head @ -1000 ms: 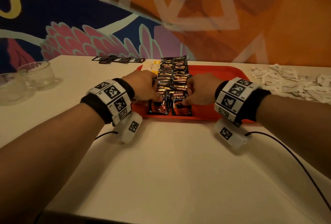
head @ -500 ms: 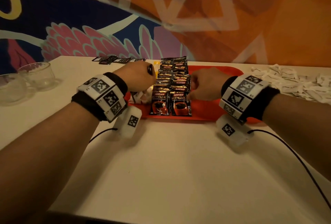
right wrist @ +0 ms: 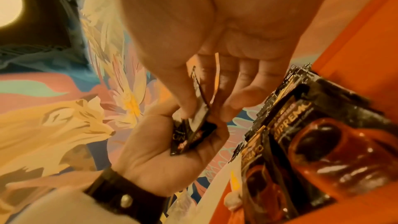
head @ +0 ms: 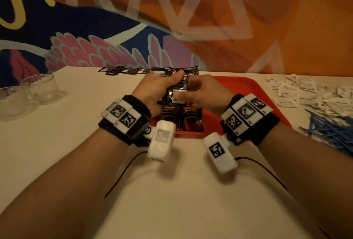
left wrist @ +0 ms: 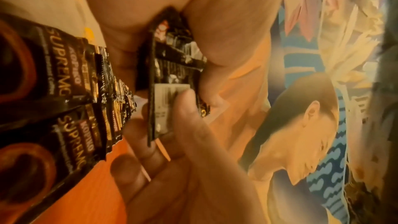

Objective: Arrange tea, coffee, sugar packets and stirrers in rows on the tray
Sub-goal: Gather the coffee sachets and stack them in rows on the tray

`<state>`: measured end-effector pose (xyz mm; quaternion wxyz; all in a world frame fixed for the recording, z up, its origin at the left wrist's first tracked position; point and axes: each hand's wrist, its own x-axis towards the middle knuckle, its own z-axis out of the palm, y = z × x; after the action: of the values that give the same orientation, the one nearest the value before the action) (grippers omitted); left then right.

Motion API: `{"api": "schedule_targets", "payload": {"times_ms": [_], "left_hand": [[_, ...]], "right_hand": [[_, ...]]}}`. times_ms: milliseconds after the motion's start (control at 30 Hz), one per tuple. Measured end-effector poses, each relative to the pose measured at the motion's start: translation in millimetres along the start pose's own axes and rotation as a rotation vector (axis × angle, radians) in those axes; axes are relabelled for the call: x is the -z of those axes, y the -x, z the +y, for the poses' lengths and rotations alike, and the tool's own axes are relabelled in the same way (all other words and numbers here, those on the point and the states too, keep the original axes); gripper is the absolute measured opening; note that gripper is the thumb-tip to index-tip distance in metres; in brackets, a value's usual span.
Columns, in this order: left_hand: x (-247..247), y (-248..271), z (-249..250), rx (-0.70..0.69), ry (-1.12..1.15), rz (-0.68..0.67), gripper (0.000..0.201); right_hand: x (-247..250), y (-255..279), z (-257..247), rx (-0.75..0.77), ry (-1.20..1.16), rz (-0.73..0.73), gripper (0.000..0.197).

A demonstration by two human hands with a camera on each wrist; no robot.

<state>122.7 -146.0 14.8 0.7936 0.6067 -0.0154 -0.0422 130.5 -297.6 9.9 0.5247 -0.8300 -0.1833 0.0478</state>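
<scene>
Left hand (head: 154, 89) grips a small stack of black coffee packets (head: 176, 93), raised at frame centre above the red tray (head: 248, 93). Right hand (head: 202, 93) pinches the stack's near packet, thumb on its white label. Only the wrist views show the packet edges; below them, two overlapping packet rows (left wrist: 71, 94) lie on the tray.

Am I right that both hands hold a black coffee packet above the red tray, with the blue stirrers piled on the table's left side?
Not quite: the head view shows the blue stirrers on the table's right side. The rest stands.
</scene>
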Motion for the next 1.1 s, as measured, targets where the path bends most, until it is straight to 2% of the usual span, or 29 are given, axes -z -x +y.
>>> {"api": "schedule_targets", "payload": {"times_ms": [67,100,167,267,367,433,533,567,700,767,833,933,967,1067,1100], "left_hand": [[-2,1,-2,-0.1,-0.053,0.063,0.014],[0,1,-1,-0.164,-0.115,0.146,0.014],[6,-3,-1,-0.272,-0.219,0.289,0.026],[3,-1,-3,-0.337,-0.205,0.226,0.041],[-6,3,-7,-0.4,-0.211,0.143,0.061],[-8,3,-7,-0.426,-0.159,0.129,0.058],[-6,4,-3,-0.398,-0.056,0.179,0.016],[-4,5,-2,-0.386,-0.042,0.205,0.009],[4,3,-1,-0.358,-0.026,0.22,0.011],[5,4,-1,-0.311,0.019,0.18,0.011],[5,7,1,-0.284,0.089,0.127,0.011],[4,9,2,-0.298,0.067,0.075,0.034],[4,10,2,-0.301,0.051,0.079,0.035],[6,6,3,-0.28,0.038,0.128,0.014],[7,4,2,-0.283,0.006,0.152,0.012]], "right_hand": [[1,-2,3,0.008,-0.057,0.066,0.017],[2,-2,4,0.026,-0.023,0.123,0.018],[4,-1,4,0.111,0.155,0.273,0.019],[2,6,-2,0.321,0.326,0.413,0.014],[-2,10,-7,0.473,0.397,0.424,0.013],[-3,10,-7,0.516,0.433,0.402,0.016],[1,9,-5,0.433,0.428,0.336,0.02],[3,9,-5,0.388,0.417,0.327,0.021],[19,8,-8,0.261,0.278,0.435,0.026],[24,6,-7,0.195,0.233,0.349,0.025],[23,5,-5,0.15,0.197,0.239,0.015],[20,5,-3,0.175,0.228,0.214,0.009],[19,6,-4,0.182,0.242,0.199,0.009],[16,10,-7,0.182,0.273,0.149,0.01],[14,12,-9,0.183,0.281,0.137,0.01]]}}
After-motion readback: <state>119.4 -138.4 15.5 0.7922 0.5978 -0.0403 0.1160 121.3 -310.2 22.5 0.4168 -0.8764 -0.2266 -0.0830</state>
